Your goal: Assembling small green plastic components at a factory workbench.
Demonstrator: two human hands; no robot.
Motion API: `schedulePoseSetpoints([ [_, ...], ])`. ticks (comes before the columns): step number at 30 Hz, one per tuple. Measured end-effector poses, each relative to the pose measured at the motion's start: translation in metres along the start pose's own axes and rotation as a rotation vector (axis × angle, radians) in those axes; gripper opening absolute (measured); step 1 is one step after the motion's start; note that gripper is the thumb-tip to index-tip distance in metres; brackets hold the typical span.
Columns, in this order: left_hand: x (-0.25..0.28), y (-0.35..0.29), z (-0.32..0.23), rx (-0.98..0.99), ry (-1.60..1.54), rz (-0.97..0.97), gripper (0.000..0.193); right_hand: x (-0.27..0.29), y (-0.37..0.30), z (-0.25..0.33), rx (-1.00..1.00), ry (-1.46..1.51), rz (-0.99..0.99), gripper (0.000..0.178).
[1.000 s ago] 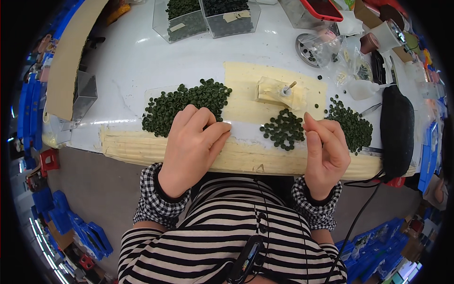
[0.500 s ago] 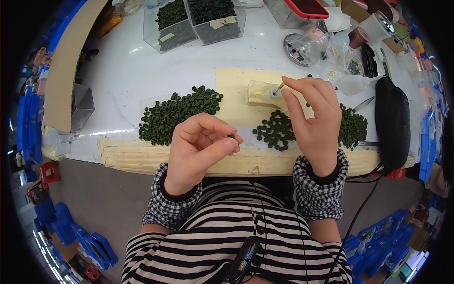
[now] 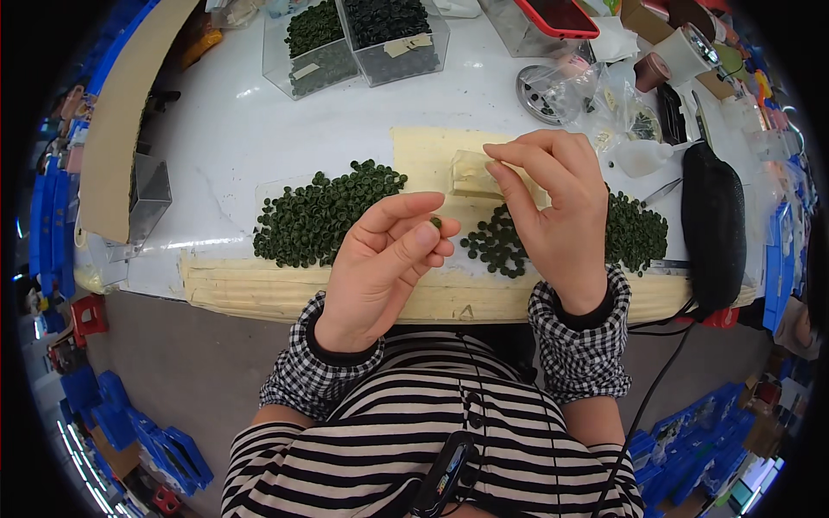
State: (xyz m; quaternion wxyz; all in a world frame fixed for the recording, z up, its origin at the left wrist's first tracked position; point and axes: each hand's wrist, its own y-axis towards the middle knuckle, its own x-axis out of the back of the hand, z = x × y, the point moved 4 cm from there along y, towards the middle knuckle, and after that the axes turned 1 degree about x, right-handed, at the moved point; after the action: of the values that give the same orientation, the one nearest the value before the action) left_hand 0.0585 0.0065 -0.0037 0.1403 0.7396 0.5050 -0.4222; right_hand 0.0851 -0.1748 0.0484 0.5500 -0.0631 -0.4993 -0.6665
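Note:
My left hand (image 3: 384, 272) pinches a small dark green round piece (image 3: 436, 223) between thumb and fingers, above the table's near part. To its right, my right hand (image 3: 557, 220) is raised with thumb and forefinger pressed together; what they hold is too small to make out. Just behind those fingertips lies a cream-coloured wrapped block (image 3: 468, 173), partly covered by the right hand. A large heap of green pieces (image 3: 319, 216) lies left of my hands. A smaller group of green discs (image 3: 494, 243) sits between them, and another green heap (image 3: 637, 233) is right of my right hand.
Two clear bins (image 3: 393, 65) of dark pieces stand at the back. A cardboard sheet (image 3: 129, 129) rises at the left. Plastic bags (image 3: 604, 95), a white squeeze bottle (image 3: 643, 155), tweezers (image 3: 663, 192) and a black padded roll (image 3: 712, 224) lie at the right.
My right hand has moved left from the block toward my left hand; the thin stick seen in its fingers no longer shows clearly. My left hand has risen and turned, exposing the green piece.

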Motion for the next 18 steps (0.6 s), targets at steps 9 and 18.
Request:
schedulePoseSetpoints([
  [9,-0.005,0.002,-0.001,0.031,-0.022,0.024,0.028,0.028,-0.001,0.014,-0.008,0.014,-0.194,0.015],
  [18,-0.006,0.005,0.003,0.072,0.057,0.074,0.024,0.021,-0.003,0.025,-0.13,0.597,-0.05,0.008],
])
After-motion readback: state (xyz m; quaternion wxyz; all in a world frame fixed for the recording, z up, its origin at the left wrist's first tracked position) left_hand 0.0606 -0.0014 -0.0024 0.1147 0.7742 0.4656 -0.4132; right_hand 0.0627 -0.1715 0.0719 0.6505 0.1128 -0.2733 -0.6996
